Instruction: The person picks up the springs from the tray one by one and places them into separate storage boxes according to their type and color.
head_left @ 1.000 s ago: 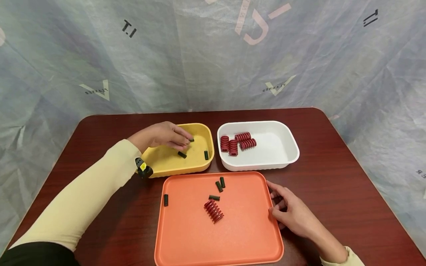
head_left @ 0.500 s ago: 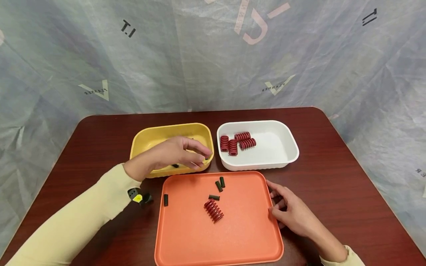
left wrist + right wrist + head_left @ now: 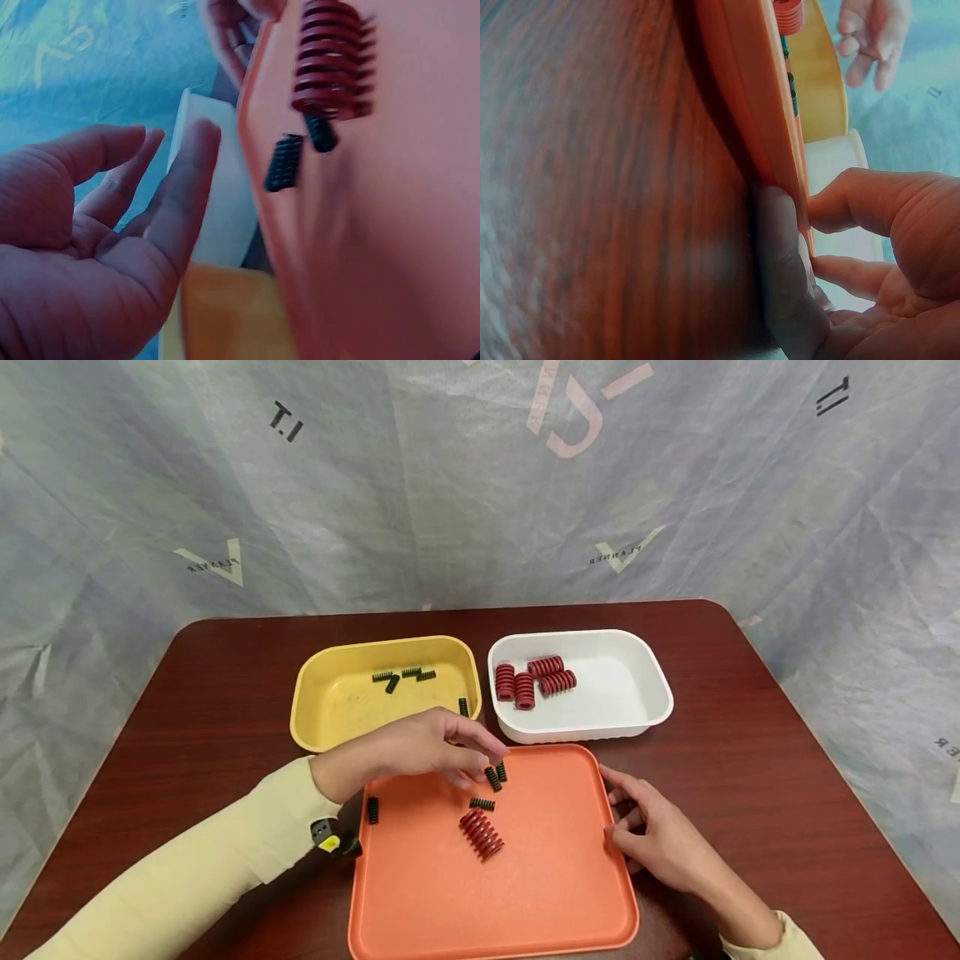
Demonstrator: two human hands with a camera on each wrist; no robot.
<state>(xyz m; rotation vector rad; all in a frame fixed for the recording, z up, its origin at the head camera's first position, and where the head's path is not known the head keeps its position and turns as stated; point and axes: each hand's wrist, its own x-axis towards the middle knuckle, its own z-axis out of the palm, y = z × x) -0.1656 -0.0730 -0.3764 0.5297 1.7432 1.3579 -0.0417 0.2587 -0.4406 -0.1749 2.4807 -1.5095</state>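
My left hand (image 3: 427, 747) hovers over the far left part of the orange tray (image 3: 555, 885), fingers parted and holding nothing. Its fingertips overlap the edge of a pair of small dark green springs (image 3: 492, 779) in the head view. A third green spring (image 3: 482, 804) lies just above a thick red spring (image 3: 482, 835) at mid-tray. Against the tray's left rim lies one more green spring (image 3: 372, 811). My right hand (image 3: 660, 839) grips the tray's right edge. The right wrist view shows its fingers (image 3: 784, 247) on the underside and the thumb at the rim.
Behind the tray stands a yellow bin (image 3: 318, 710) with several green springs (image 3: 392, 683) inside. Beside it, a white bin (image 3: 630, 685) holds several red springs (image 3: 557, 682) at its left end. A printed sheet (image 3: 450, 527) hangs behind the dark wooden table (image 3: 750, 760).
The left hand has moved out of the yellow bin, rightward and nearer, to above the tray, uncovering green springs in the bin. The right hand stays at the tray's edge.
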